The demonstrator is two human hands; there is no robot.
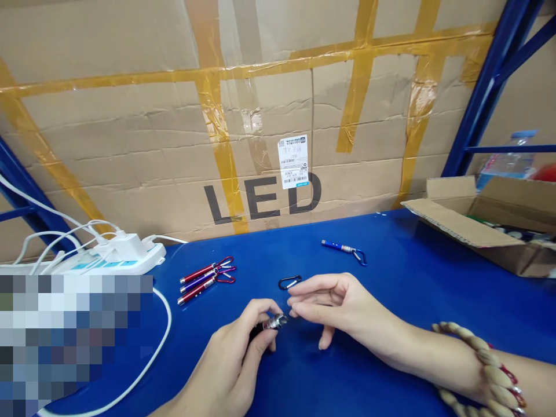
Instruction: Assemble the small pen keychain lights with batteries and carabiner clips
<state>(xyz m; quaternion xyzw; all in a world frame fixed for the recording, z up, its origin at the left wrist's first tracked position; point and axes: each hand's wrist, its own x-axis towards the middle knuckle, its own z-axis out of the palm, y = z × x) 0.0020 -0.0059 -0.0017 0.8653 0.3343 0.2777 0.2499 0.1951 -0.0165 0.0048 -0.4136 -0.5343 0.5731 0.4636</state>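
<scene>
My left hand (237, 347) is closed around a small black keychain flashlight (274, 322), its silver end sticking out between thumb and forefinger and pointing right. Most of its barrel is hidden in the fingers. My right hand (332, 304) hovers just right of that end, fingers stretched out and the thumb a little apart from them; I see nothing between them. Just beyond its fingertips, a black carabiner clip (289, 282) lies on the blue tabletop (365, 376). To the left are red keychain flashlights (197, 289) and a purple one (197, 282), side by side with their carabiners attached.
A blue keychain flashlight (336, 246) with its clip lies farther back. At left stands a white power strip (147, 260) with plugs and a trailing white cable (167, 336). An open cardboard box (460, 223) sits at right. A large taped carton (152, 156) rises behind.
</scene>
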